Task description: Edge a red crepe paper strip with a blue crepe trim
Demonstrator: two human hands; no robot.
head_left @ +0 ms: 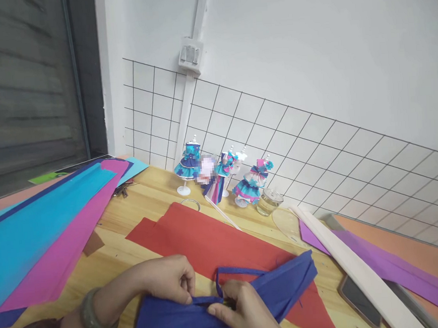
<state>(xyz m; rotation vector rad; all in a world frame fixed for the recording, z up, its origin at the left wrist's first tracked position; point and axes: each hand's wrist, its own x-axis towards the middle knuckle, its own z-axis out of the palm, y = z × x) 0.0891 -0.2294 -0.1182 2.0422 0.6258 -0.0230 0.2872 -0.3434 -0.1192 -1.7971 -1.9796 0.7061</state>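
Observation:
A dark blue cloth-like sheet lies in front of me, folded and wrinkled, its right part rising over a red sheet. My left hand, with a green bangle on the wrist, is closed, pinching the blue sheet's upper edge between thumb and fingers. Close by on the right, my right hand is closed on the same edge, thumb pointing left. A small yellowish and dark thing shows within its grip, too hidden to name. From that hand a narrow blue strip loops up and right.
Blue and pink sheets fill the left side. Small dress forms in colourful outfits stand at the back beside a glass cup. At right are a phone, a long pale roll and purple sheets. A wire grid borders the wall.

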